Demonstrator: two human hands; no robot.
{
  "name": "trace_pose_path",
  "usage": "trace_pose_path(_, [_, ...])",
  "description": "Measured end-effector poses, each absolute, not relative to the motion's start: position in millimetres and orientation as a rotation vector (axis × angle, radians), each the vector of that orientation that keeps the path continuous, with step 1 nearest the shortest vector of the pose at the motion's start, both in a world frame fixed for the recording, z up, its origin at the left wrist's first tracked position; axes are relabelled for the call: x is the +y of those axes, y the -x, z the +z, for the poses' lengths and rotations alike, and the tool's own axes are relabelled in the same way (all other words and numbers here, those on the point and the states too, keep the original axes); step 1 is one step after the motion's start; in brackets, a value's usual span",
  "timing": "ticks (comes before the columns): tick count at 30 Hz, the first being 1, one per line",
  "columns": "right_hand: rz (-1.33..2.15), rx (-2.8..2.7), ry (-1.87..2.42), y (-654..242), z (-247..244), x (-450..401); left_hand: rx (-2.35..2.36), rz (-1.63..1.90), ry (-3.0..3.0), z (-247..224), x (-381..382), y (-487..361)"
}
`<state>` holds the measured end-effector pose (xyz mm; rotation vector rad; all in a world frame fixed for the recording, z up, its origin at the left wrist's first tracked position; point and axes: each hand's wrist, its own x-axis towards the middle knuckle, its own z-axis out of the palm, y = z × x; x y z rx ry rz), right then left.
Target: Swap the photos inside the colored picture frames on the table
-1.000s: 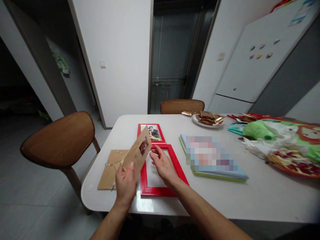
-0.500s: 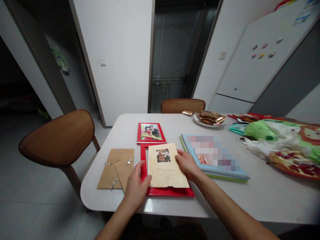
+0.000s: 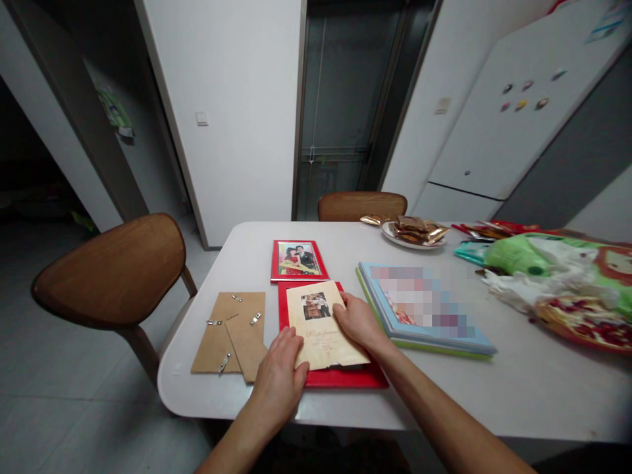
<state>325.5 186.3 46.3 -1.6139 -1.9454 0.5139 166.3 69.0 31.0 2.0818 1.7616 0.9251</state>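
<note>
A cream printed card [image 3: 323, 342] with a small photo near its top lies tilted over a red picture frame [image 3: 345, 378]. My right hand [image 3: 358, 319] grips the card's right edge. At the lower left edge of the card is my left hand [image 3: 281, 368], fingers together and thumb against the card; its fingertips also cover part of the frame's left side. To the left lies a brown backing board [image 3: 210, 345] with metal clips and a raised stand flap [image 3: 249, 345]. A second red frame [image 3: 299, 260] holding a photo of two people lies just beyond.
Right of my hands is a stack of light blue and green albums [image 3: 424, 309], its cover partly blurred. Farther off stand a plate [image 3: 415, 243] of gold packets and a green patterned bag [image 3: 538, 257]. Wooden chairs [image 3: 113, 270] stand at the table's left and far sides.
The card has shifted slightly left and turned a little over the red frame. My left hand has moved right and closed in on the card's edge; the right hand moved slightly left.
</note>
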Motion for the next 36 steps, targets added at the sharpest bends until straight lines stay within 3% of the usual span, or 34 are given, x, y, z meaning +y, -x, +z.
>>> trace_pose_path(7, [0.082, -2.156, 1.884, -322, 43, 180, 1.814, 0.805, -2.142, 35, 74, -169])
trace_pose_path(13, [0.054, -2.241, 1.896, -320, 47, 178, 1.826, 0.725, -2.165, 44, 70, -170])
trace_pose_path(18, [0.049, -2.213, 1.643, -304, 61, 161, 1.949, 0.748, -2.159, 42, 51, -111])
trace_pose_path(24, [0.323, -2.467, 1.186, -240, 64, 117, 2.318, 0.646, -1.997, 20, 32, -35])
trace_pose_path(32, [0.537, -2.471, 1.078, -195, 50, 97, 2.280, 0.745, -2.083, 6, 24, -32])
trace_pose_path(36, [0.639, -2.328, 0.991, -208, 69, 100, 2.215, 0.873, -2.144, 19, 24, -39])
